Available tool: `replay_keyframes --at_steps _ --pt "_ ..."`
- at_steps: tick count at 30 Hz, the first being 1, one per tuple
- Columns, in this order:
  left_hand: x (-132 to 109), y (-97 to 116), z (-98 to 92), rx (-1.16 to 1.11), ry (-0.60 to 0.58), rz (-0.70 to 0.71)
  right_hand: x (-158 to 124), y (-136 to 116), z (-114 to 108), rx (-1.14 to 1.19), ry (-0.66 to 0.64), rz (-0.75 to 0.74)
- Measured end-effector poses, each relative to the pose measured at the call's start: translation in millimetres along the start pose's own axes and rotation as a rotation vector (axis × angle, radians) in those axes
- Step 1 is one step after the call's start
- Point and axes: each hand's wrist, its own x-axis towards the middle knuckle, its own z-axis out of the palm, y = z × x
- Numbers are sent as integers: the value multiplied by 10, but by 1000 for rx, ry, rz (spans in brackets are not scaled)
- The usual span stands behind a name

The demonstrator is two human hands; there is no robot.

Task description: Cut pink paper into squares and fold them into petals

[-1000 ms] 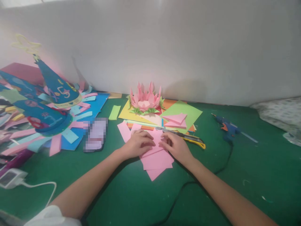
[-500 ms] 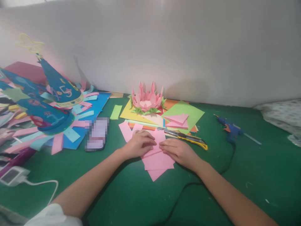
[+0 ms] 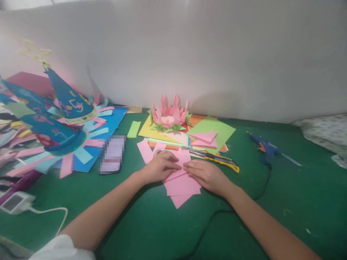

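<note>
Both my hands rest on a small stack of pink paper sheets [image 3: 182, 186] lying on the green table [image 3: 284, 187]. My left hand [image 3: 159, 166] lies palm down on the left part of the top sheet, fingers curled and pressing it. My right hand [image 3: 208, 174] presses the sheet from the right, fingers held together and flat, the tips meeting the left hand's near the middle. A fold in the top pink sheet runs between them.
Behind the hands stands a pink paper lotus [image 3: 169, 116] on coloured sheets [image 3: 214, 130], with folded pink triangles [image 3: 204, 139] and a yellow utility knife [image 3: 217, 159]. A blue glue gun [image 3: 264, 148] lies right, its black cord [image 3: 217, 216] trailing forward. Blue party hats [image 3: 65, 97], a phone [image 3: 111, 154] and a white charger [image 3: 16, 203] lie left.
My right hand slid a little down and left along the pink sheet, its fingers flattening against the fold. The left hand stays where it was.
</note>
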Motion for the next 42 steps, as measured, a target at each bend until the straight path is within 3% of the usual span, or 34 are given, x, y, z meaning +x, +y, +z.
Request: replay_keyframes --at_steps 26,42 --pt "-2 -1 -15 22 -10 33 -9 -28 -25 35 -129 -12" --pt "-7 -3 -22 14 -13 35 52 -87 24 -64 -185 -106"
